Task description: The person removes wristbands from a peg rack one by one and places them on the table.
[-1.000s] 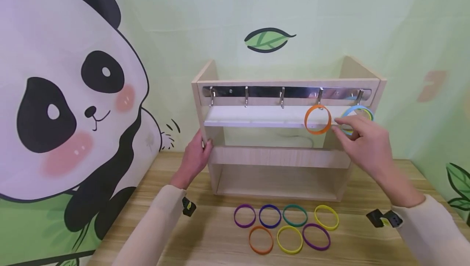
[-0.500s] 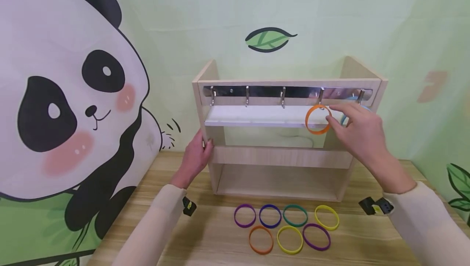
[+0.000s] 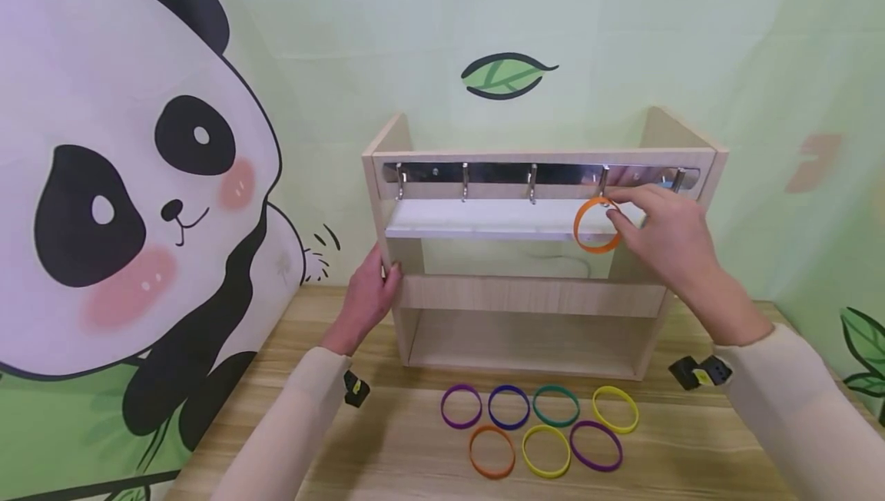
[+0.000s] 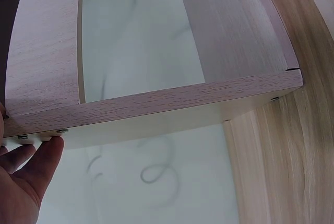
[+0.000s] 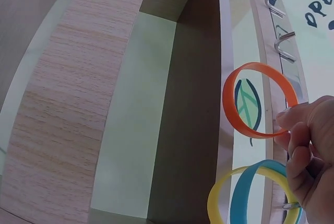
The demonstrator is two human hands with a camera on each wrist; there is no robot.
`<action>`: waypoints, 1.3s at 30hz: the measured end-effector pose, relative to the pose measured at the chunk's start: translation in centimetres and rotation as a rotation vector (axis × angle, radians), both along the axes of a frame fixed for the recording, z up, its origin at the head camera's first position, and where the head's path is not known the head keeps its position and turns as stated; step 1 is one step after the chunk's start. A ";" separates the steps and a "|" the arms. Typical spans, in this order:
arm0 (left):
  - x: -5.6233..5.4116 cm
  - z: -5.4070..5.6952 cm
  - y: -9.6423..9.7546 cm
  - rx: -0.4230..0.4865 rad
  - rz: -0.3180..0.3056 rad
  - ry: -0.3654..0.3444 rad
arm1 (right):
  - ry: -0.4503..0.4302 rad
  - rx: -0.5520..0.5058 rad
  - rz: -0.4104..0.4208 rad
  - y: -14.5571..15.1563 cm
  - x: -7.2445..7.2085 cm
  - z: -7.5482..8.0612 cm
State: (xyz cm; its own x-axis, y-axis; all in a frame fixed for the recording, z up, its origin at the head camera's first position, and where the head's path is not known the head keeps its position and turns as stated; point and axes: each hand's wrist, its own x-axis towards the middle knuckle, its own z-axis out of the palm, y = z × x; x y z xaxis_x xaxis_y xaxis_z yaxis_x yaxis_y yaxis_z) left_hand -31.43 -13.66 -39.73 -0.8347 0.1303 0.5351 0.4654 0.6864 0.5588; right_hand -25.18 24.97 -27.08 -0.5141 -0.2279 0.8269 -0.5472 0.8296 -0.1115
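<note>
A light wooden shelf [image 3: 528,295] stands on the table, with a metal rail of hooks [image 3: 499,172] along its upper front. My left hand [image 3: 368,290] grips its left side panel, thumb at the front edge; the left wrist view shows fingers [image 4: 44,164] against the panel's outer face. An orange silicone wristband [image 3: 588,246] hangs at the fourth hook from the left. My right hand [image 3: 669,236] pinches that wristband's edge between thumb and finger. Below it in the right wrist view, a blue wristband [image 5: 240,198] and a yellow wristband [image 5: 214,203] hang together on the end hook.
Several loose wristbands lie in two rows before the shelf, among them a blue one [image 3: 508,407], a green one [image 3: 555,423] and an orange one [image 3: 492,476]. Behind the shelf hangs a pale green backdrop [image 3: 332,86] with a printed panda [image 3: 138,178].
My right hand has moved left from the bands on the end hook to the orange wristband and taken hold of its edge. The left hand stays on the shelf's side.
</note>
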 end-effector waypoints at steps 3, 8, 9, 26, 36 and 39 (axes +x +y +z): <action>0.1 0.1 0.0 -0.006 0.008 0.000 | -0.010 0.007 -0.007 -0.2 -0.1 0.1; 0.1 0.1 0.1 -0.008 0.015 -0.009 | -0.029 0.005 -0.008 -0.4 -0.1 0.2; 0.1 0.1 0.1 -0.005 0.014 -0.013 | -0.032 0.005 -0.009 -0.4 -0.1 0.2; 0.2 0.2 0.2 -0.004 0.016 -0.019 | 0.103 -0.009 0.068 0.1 -0.2 0.0; 0.2 0.2 0.1 0.005 0.011 -0.029 | 0.123 -0.038 0.076 0.3 0.5 0.3; 0.2 0.2 0.1 0.008 0.010 -0.038 | 0.144 -0.033 0.087 0.4 1.0 0.4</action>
State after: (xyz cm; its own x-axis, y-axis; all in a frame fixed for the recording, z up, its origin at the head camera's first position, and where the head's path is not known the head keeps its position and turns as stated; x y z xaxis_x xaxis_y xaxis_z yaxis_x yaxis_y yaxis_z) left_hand -31.27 -13.55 -39.53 -0.8558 0.1175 0.5038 0.4366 0.6864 0.5816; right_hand -24.18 25.38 -26.65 -0.3693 -0.2378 0.8984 -0.6288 0.7758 -0.0531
